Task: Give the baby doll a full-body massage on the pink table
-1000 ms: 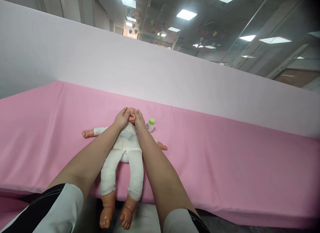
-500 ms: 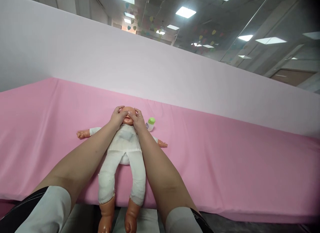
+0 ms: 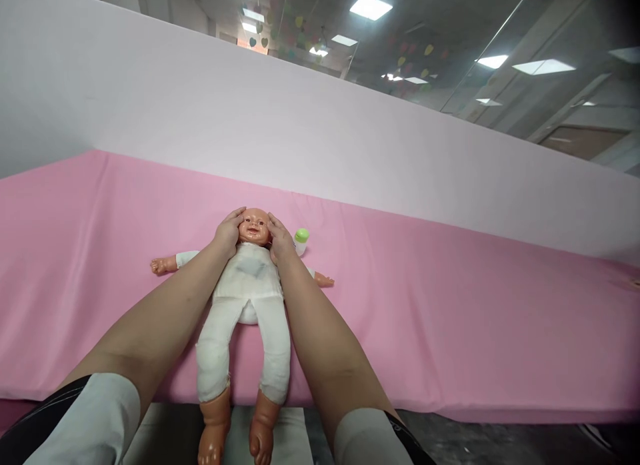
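Cupping the doll's head [image 3: 254,226] from either side, the left hand [image 3: 227,234] and right hand [image 3: 280,242] lie flat against its cheeks, palms facing each other, gripping nothing else; the doll [image 3: 247,298] lies on its back on the pink sheet [image 3: 450,318], long axis running from the hands back toward the person, feet past the near edge; both hands are equally near; a green-capped bottle [image 3: 301,240] stands just beyond the right hand, partly hidden; fingertips behind the head cannot be seen.
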`<state>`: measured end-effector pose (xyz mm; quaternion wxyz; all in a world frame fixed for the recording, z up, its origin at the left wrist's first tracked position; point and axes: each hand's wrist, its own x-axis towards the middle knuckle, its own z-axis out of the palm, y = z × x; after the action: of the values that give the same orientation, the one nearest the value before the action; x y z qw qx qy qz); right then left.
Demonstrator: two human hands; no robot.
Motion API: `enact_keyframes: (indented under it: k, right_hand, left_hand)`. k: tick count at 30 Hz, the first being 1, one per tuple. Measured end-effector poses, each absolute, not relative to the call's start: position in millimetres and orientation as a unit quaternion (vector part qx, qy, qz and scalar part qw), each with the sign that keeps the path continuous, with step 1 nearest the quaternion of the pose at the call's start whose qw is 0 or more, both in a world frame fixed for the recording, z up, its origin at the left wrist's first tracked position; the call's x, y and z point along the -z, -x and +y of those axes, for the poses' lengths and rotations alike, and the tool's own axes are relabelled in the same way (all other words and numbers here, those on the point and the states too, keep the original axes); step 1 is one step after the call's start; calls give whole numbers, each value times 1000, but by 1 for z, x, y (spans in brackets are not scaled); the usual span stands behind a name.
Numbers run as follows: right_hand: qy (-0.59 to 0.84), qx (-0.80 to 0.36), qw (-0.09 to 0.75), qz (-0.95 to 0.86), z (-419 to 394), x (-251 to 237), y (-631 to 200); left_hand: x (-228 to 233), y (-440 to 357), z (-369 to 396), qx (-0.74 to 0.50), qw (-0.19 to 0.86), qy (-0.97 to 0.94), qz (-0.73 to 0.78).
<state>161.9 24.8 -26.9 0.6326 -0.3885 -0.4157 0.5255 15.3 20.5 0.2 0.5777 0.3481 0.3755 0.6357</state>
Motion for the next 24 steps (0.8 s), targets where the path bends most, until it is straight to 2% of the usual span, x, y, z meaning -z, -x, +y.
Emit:
enact_keyframes:
  k: [7, 14, 24]
  right_hand:
    - [345, -508, 650, -448, 20, 24, -154]
    - [393, -438, 655, -473, 22, 28, -153]
    - [370, -475, 664, -444, 31, 34, -155]
  left_hand:
    - [6, -17, 20, -665, 523, -384, 371]
    - [12, -19, 21, -675, 453, -439, 383]
    - [12, -17, 30, -666, 527, -385, 361]
